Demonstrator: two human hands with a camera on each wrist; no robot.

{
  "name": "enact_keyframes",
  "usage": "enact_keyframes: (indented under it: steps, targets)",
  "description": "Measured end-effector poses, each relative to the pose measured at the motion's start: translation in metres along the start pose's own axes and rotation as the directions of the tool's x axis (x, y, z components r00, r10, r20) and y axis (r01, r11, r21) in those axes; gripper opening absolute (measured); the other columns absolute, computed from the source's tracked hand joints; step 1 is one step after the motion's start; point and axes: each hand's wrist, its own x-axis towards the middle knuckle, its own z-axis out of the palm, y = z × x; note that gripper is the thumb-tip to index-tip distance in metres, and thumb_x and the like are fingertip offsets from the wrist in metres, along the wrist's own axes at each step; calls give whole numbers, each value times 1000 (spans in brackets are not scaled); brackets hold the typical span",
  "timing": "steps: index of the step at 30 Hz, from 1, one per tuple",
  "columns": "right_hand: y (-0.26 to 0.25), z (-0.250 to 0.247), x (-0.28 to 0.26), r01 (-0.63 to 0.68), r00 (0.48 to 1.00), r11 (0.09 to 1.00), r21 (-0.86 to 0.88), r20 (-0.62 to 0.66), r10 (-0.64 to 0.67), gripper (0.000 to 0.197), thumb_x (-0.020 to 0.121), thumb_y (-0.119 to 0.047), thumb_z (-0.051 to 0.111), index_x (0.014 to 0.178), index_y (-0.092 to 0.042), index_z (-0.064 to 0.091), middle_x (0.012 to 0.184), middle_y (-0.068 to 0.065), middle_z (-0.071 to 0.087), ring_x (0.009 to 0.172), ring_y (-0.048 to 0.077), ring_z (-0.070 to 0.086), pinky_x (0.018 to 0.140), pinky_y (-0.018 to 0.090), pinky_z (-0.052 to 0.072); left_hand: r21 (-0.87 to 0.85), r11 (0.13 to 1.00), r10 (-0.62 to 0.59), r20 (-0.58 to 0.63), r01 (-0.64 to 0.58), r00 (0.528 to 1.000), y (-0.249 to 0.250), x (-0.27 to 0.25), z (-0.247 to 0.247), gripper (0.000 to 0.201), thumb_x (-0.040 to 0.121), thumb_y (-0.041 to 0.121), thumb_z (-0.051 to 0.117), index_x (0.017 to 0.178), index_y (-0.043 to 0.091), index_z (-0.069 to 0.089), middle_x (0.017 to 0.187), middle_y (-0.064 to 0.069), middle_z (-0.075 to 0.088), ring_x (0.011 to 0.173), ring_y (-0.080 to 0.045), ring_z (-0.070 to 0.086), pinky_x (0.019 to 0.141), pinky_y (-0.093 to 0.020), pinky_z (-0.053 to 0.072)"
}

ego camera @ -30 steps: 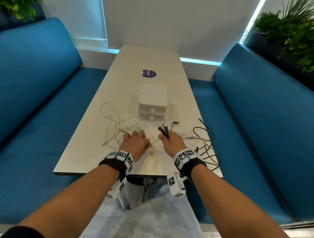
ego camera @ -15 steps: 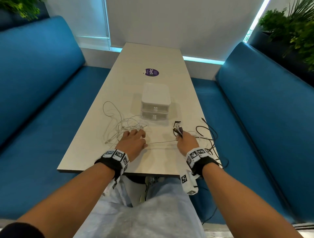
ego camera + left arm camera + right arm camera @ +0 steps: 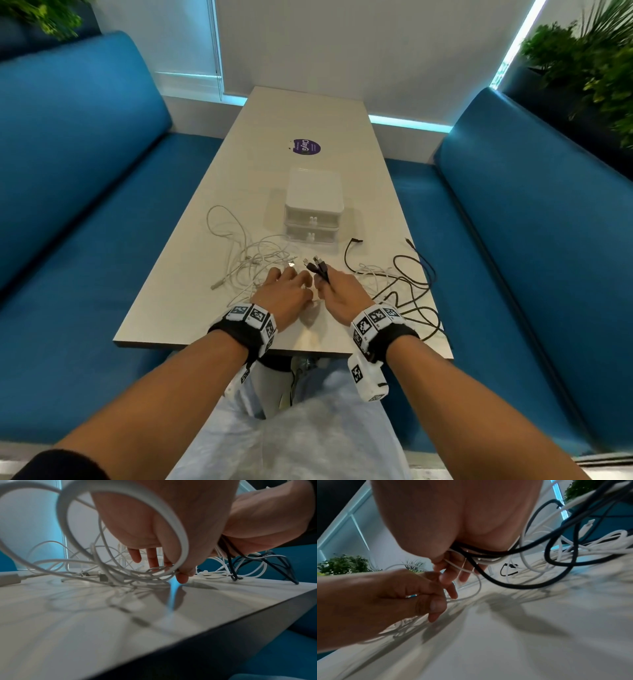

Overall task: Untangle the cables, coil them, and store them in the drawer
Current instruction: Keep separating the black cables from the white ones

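Observation:
A tangle of white cables (image 3: 246, 260) lies on the table (image 3: 308, 109) ahead of my left hand (image 3: 291, 274). In the left wrist view, that hand (image 3: 180, 573) pinches a white cable strand (image 3: 178, 524) between thumb and forefinger at the tabletop. My right hand (image 3: 322, 284) sits right beside it and grips a bundle of black cables (image 3: 318, 267) with the plugs sticking up. In the right wrist view, white strands (image 3: 488, 561) run through the same fist (image 3: 453, 572). More black cable (image 3: 411, 284) sprawls to the right. The white two-drawer box (image 3: 313, 209) stands behind, with both drawers closed.
Some black cable (image 3: 435, 329) hangs over the table's near right edge. A purple sticker (image 3: 306, 147) lies beyond the drawer box. Blue benches (image 3: 85, 205) flank the table on both sides. Plants (image 3: 589, 68) stand behind the right bench.
My right hand, holding the black plugs, swung out to the right and has come back beside the left hand. The left hand stayed on the white tangle.

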Motion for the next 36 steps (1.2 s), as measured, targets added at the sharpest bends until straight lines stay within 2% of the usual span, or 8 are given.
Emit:
enact_keyframes:
  steps: [4, 12, 14, 16, 19, 22, 28, 36]
  targets:
    - [6, 1, -6, -6, 1000, 999, -41, 19, 7, 23, 103, -29, 42, 113, -14, 56, 92, 11, 69, 81, 29, 62, 67, 33, 43, 9, 999, -31, -5, 31, 1000, -2, 2, 2, 30, 103, 32, 44, 123, 20, 61, 138, -2, 46, 124, -29, 38, 102, -47, 30]
    - [33, -16, -3, -126, 992, 960, -250, -50, 117, 25, 103, -28, 42, 115, -9, 53, 97, 17, 66, 86, 34, 63, 70, 37, 49, 64, 997, 38, -86, -33, 996, -12, -5, 8, 28, 104, 34, 41, 118, 18, 60, 131, 2, 54, 115, -24, 54, 108, -48, 28]
    - [41, -24, -4, -181, 983, 940, -290, -93, 160, 24, 103, -27, 41, 114, -9, 52, 100, 16, 65, 89, 32, 63, 73, 38, 49, 26, 1000, 13, -86, -11, 996, -19, -8, 8, 21, 100, 21, 48, 117, 23, 59, 130, 4, 54, 116, -21, 54, 110, -47, 28]
    - [43, -27, -5, -212, 976, 925, -317, -124, 181, 23, 102, -27, 41, 114, -10, 51, 101, 14, 64, 90, 31, 63, 73, 38, 50, -18, 1000, -9, -89, 8, 996, -23, -11, 6, 34, 90, 6, 56, 115, 28, 57, 126, 8, 54, 114, -19, 54, 108, -45, 29]
    - [34, -23, -5, -250, 964, 931, -267, -161, 213, 25, 102, -31, 39, 112, -11, 51, 100, 14, 64, 88, 33, 63, 71, 38, 49, 6, 1000, -1, -131, 2, 991, -24, -13, 5, 38, 82, 3, 65, 104, 32, 56, 104, 12, 60, 97, -18, 59, 99, -45, 34]
    - [19, -12, -1, -253, 964, 958, -138, -122, 237, 29, 103, -33, 38, 114, -9, 51, 101, 16, 64, 91, 37, 62, 73, 40, 50, 47, 999, 2, -164, 6, 987, -21, -9, 4, 27, 88, 11, 65, 101, 33, 56, 91, 14, 62, 96, -19, 54, 96, -45, 33]
    - [-1, 11, 4, -183, 983, 981, 58, -11, 184, 25, 102, -27, 41, 110, -11, 58, 102, 15, 67, 93, 33, 63, 77, 37, 48, 16, 998, -54, -119, 56, 991, -9, 4, -5, 15, 102, 20, 40, 111, 22, 53, 104, 6, 63, 111, -21, 49, 104, -43, 29]
    - [-2, 9, 6, -215, 976, 976, 36, 55, 213, 29, 98, -33, 48, 106, -10, 65, 98, 15, 67, 92, 33, 63, 73, 35, 48, -195, 963, -209, -98, 187, 973, -5, 7, -5, 13, 101, 15, 40, 114, 16, 41, 96, -5, 69, 93, -26, 64, 106, -38, 27]
